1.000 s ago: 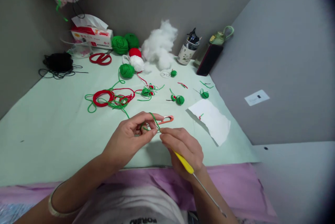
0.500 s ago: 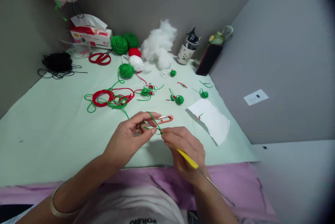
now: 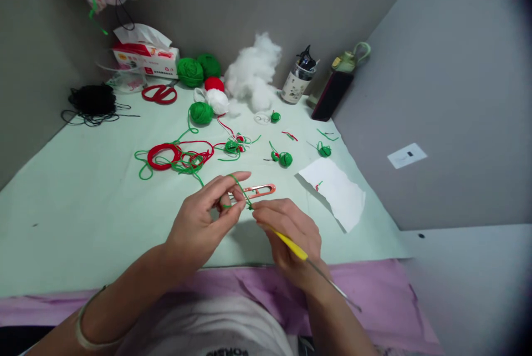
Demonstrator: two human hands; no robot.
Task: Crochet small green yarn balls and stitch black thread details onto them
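Note:
Green yarn (image 3: 240,185) runs over the raised index finger of my left hand (image 3: 210,212), whose thumb and other fingertips pinch it. My right hand (image 3: 288,234) is closed round the yellow grip of a crochet hook (image 3: 294,245); its metal shaft points back toward my wrist. At the hook's working end, close to both sets of fingertips, is a small bit of green stitching (image 3: 250,206), partly covered by fingers. Just beyond my hands lie orange-handled thread snips (image 3: 262,190). A green strand trails from my left hand to a tangle of red and green yarn (image 3: 187,162).
Farther back sit green yarn balls (image 3: 201,113), white stuffing (image 3: 257,70), red scissors (image 3: 159,93), black yarn (image 3: 92,101) and a tissue pack (image 3: 146,56). Small green crocheted balls (image 3: 285,159) lie mid-table. Torn paper (image 3: 334,192) is at right, a bottle (image 3: 334,87) behind it.
Both hands have shifted slightly left. The hook has moved with my right hand, and the yarn loop at my fingertips looks smaller and closer to the left thumb.

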